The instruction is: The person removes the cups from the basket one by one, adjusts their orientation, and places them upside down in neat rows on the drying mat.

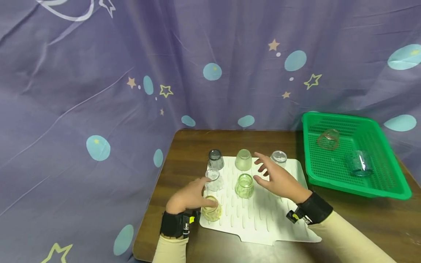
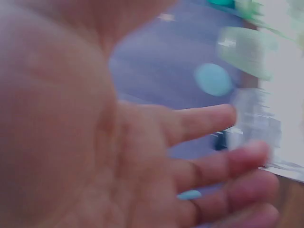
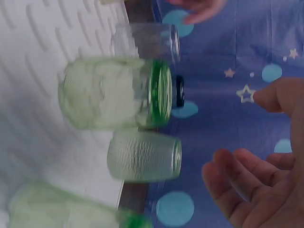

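On a white ridged drying mat (image 1: pixel 260 219), several drinking glasses stand upside down. My left hand (image 1: pixel 189 197) is spread at the left edge, above the yellow glass (image 1: pixel 212 215) and beside the clear glass (image 1: pixel 215 183); in the left wrist view its fingers are extended and hold nothing. A dark grey glass (image 1: pixel 215 160) stands behind those. The frosted pale green glass (image 1: pixel 243 160) and the bright green glass (image 3: pixel 109 92) form the middle column. To their right hovers my right hand (image 1: pixel 279 180), fingers apart and holding nothing. It partly hides another clear glass (image 1: pixel 279 157).
A green plastic basket (image 1: pixel 332 182) stands on the right of the wooden table (image 1: pixel 187 146). Inside lie a pinkish glass (image 1: pixel 329 139) and a bluish glass (image 1: pixel 360 164). Behind the table hangs a purple patterned cloth (image 1: pixel 250 98).
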The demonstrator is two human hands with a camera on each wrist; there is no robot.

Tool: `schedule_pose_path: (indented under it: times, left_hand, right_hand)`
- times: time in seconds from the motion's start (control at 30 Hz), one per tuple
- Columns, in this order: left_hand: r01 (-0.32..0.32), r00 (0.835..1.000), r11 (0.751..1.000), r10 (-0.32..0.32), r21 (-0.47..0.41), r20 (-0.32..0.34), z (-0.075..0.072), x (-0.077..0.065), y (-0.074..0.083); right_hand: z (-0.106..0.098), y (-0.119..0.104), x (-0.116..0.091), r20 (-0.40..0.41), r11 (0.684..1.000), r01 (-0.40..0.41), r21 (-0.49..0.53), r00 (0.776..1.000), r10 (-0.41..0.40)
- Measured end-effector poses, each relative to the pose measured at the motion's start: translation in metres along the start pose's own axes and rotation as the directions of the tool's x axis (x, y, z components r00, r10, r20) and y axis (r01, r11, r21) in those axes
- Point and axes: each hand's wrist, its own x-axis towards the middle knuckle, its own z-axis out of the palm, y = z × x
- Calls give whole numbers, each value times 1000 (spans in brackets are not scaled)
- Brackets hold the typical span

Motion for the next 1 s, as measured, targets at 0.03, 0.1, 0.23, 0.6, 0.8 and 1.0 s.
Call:
schedule_pose_path:
  times: [0.03, 0.1, 0.23, 0.6, 0.8, 1.0]
  left_hand:
    - [-30, 999, 1000, 29, -9, -44, -8, 4, 0]
    - [-82, 984, 997, 81, 1, -156, -20, 16, 1]
    - [-132, 922, 991, 136, 36, -364, -32, 42, -6]
    - [-115, 829, 990, 140, 79, -541, -26, 89, -64]
    - [-115, 862, 988, 152, 106, -484, -17, 89, -69]
    - [-117, 843, 989, 145, 87, -519, -20, 94, -68]
  right_hand:
    - [-2, 3, 1, -17, 1000, -7, -4, 1000, 7]
    - [-4, 12, 4, -52, 999, -14, -32, 999, 12]
    - [-3, 37, 15, -158, 988, -8, -151, 987, -17]
    - [-16, 120, 8, -389, 900, -147, -411, 921, -27]
    - [-2, 141, -6, -365, 909, -189, -371, 930, 45]
    - [-8, 150, 1, -452, 902, -210, -376, 892, 20]
